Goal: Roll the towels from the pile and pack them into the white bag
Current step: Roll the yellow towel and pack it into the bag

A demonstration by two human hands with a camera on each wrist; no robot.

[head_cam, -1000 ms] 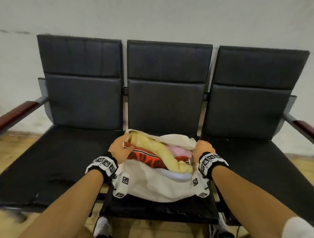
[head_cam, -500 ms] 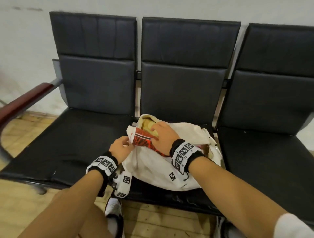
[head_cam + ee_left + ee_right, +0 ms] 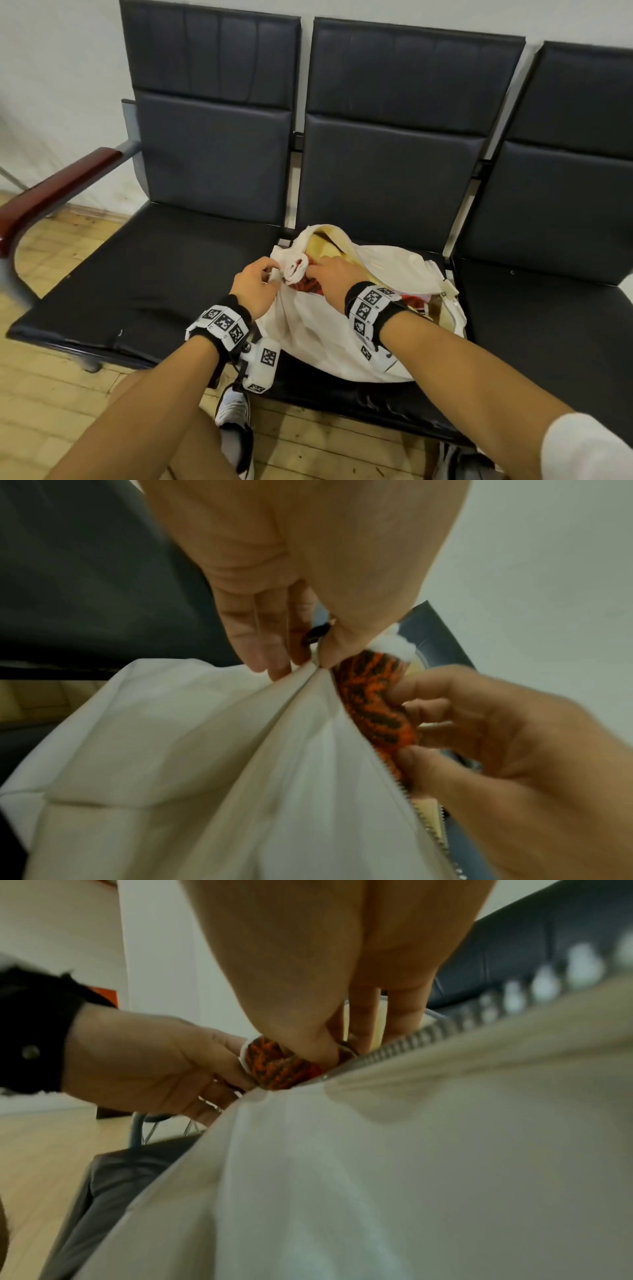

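Note:
The white bag (image 3: 329, 329) lies on the middle seat, its zipped mouth partly open. A yellow towel (image 3: 322, 248) and a red-and-black patterned towel (image 3: 303, 286) show inside. My left hand (image 3: 270, 274) pinches the bag's fabric at the left end of the mouth, seen close in the left wrist view (image 3: 301, 658). My right hand (image 3: 313, 270) curls its fingers round the end of the patterned towel (image 3: 373, 715) at the same corner. In the right wrist view its thumb presses that towel (image 3: 274, 1066) beside the zipper teeth (image 3: 445, 1031). No loose pile is in view.
The bag sits on a black three-seat bench against a white wall, with a left seat (image 3: 154, 274) and a right seat (image 3: 548, 308). A wooden armrest (image 3: 51, 195) ends the bench at the left. My shoes (image 3: 233, 407) stand on the wooden floor below.
My right hand has left the bag's right end and crossed to the left end, onto the patterned towel. The bag's mouth has drawn narrower. My left hand stays at the left end.

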